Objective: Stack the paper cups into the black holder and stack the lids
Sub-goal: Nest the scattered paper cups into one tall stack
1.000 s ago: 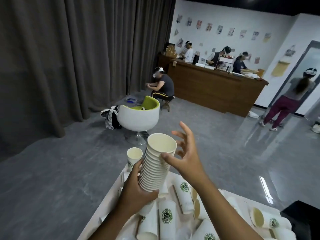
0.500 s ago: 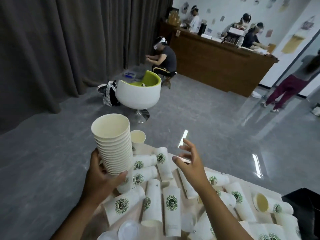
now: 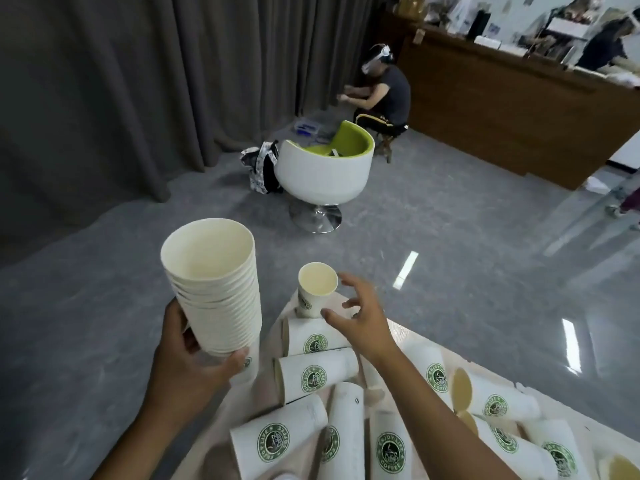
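Cup stack (image 3: 221, 296): left hand (image 3: 188, 365) grips it upright near its bottom, mouth up, likely to take more | worktop (image 3: 412, 336): many loose cups (image 3: 313, 372) lie sideways, crowding the reach | standing cup (image 3: 316, 289): at far corner, right hand (image 3: 363, 317) spread open just beside it, holding nothing.

Table (image 3: 403, 332), pale top: many logo paper cups (image 3: 313, 374) lying on sides, touching; one upright cup (image 3: 317, 289) at far corner
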### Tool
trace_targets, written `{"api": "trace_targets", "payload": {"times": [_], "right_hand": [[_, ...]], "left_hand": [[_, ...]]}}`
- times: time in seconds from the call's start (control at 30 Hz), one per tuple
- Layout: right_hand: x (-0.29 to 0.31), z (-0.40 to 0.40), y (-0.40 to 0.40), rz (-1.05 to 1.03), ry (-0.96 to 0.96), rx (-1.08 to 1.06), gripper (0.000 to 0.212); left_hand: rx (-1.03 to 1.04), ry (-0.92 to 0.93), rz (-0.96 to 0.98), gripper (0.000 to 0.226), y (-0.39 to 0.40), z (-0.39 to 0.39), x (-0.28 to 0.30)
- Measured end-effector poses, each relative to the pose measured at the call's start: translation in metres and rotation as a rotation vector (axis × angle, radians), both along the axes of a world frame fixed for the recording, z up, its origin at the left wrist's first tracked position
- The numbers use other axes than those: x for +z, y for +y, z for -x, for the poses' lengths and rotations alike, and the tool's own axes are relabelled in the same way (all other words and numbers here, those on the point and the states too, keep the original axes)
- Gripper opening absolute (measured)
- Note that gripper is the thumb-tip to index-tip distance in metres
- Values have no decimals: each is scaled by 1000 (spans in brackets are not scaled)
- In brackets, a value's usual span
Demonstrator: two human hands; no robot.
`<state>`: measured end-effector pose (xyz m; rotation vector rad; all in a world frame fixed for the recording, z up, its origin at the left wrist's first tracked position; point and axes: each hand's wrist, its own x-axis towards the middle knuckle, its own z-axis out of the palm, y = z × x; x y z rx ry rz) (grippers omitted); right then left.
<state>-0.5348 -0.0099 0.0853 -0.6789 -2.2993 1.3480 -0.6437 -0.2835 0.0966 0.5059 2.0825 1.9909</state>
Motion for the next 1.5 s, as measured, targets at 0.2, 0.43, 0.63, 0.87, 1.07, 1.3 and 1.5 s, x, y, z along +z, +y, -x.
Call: {"api": "trace_targets", "payload": {"times": [0.2,0.43,0.63,0.87,1.07,1.3,1.5], "right_hand": [[-39,39,11,-114,-42,57,58],[-62,67,17,-339,-137,17,22],[-17,62,14,-338,-29,-71,14],[117,9,7,-396,205,-114,18],[261,-54,-22,-457,439,-81,10],[342,-140,-87,-516,610,77,12],[340,-209,-102,-580,473,150,9]], "left_hand": [[-8,21,53,103,4,12,-27],[-24,42,124,107,5,16,-28],[-15,76,173,112,-1,16,-16],[-55,87,142,105,-4,4,18],[-120,173,125,104,-10,-25,45],[-214,233,91,107,-15,-98,80],[-264,285,99,123,-17,-176,106]]}}
